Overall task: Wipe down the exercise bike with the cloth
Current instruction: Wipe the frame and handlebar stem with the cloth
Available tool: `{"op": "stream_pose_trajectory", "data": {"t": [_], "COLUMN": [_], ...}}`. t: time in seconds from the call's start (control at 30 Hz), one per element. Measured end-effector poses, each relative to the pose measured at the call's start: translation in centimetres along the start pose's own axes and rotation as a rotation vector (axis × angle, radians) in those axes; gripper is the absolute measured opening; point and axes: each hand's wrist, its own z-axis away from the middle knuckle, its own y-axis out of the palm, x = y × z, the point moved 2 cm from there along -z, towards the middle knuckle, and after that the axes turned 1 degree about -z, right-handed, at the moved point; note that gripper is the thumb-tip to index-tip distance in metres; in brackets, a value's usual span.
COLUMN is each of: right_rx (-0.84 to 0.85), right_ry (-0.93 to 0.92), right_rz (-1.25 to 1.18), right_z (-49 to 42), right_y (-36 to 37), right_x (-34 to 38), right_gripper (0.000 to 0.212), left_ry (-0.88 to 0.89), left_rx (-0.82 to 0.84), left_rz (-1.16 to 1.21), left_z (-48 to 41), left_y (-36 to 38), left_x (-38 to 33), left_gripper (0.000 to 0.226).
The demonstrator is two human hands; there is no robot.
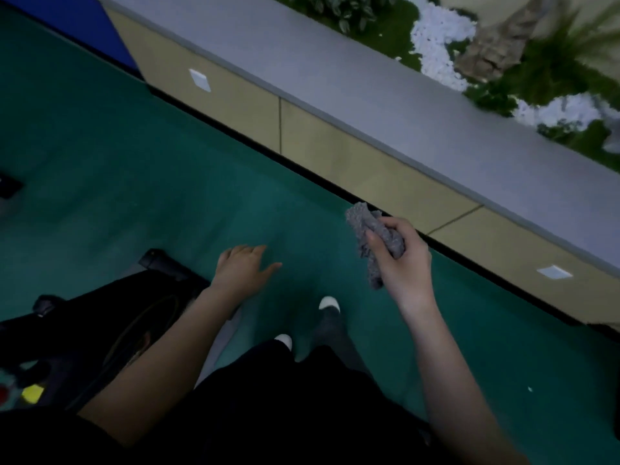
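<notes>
Head view puts the task's thing where, exactly?

— Low at the near left: the black, bulky-framed exercise bike point(110, 313), mostly cut off by the picture's edge, with its black base bar point(167, 263) jutting out over the dark green floor point(134, 162). It looks matt and dark, with a thin ring on the side housing. The light is dim, so I cannot tell clean parts from dusty ones.

— And the hands?

— The right hand point(399, 260) is up at the right, well apart from the bike. Its fingers point(399, 226) and thumb curl round the crumpled grey textured cloth point(362, 219), and a loose tail hangs below the palm. The left hand point(243, 266) hovers over the floor just beside the base bar, fingers point(258, 250) loosely spread, holding nothing.

— So what could go wrong?

— Mostly missed patches, I think. The gaze is on the floor and the beige ledge with its grey top point(335, 95), not on the bike, and a black frame in poor light hides streaks. The dangling tail could snag on a pedal or knob as the cloth comes across. The white-toed shoes point(328, 303) stand near the base bar too, so a step to the left might catch it.
</notes>
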Motion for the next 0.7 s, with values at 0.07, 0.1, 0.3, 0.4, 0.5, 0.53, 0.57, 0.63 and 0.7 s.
{"op": "stream_pose_trajectory", "data": {"t": [0.07,0.1,0.3,0.4,0.5,0.53,0.57,0.63,0.7], "right_rx": [0.092,0.134,0.312,0.325,0.337,0.343,0.356,0.397,0.446], "right_ry": [-0.039,-0.059,-0.170,-0.156,-0.111,-0.104,-0.099,-0.100,-0.119], "right_rz": [-0.021,-0.031,-0.001,0.008,0.014,0.011,0.010,0.010,0.013], "right_z": [-2.6,-4.1,-13.6,-18.0,-21.6,-22.5,-23.4,-24.8,-26.0], "right_y": [1.1,1.5,0.8,-0.3,-0.4,-0.2,0.2,1.5,3.2], "right_x": [0.4,0.4,1.1,1.2,1.0,1.1,1.3,1.9,2.6], "right_gripper": [0.015,0.015,0.018,0.024,0.019,0.019,0.020,0.020,0.017], "left_ry": [-0.073,-0.109,-0.255,-0.295,-0.362,-0.388,-0.416,-0.466,-0.504], "left_rx": [-0.002,-0.007,-0.059,-0.090,-0.109,-0.105,-0.096,-0.081,-0.077], "left_rz": [0.027,0.035,0.140,0.171,0.221,0.231,0.246,0.292,0.344], "left_z": [-0.8,-1.4,-5.3,-7.0,-7.9,-8.2,-8.4,-8.9,-9.7], "left_y": [-0.4,-0.7,-3.4,-4.8,-5.7,-5.9,-6.0,-6.2,-6.6], "left_x": [0.4,0.4,-2.1,-3.4,-3.3,-3.0,-2.6,-1.9,-1.0], "left_gripper": [0.064,0.063,0.060,0.060,0.058,0.058,0.058,0.058,0.059]}}
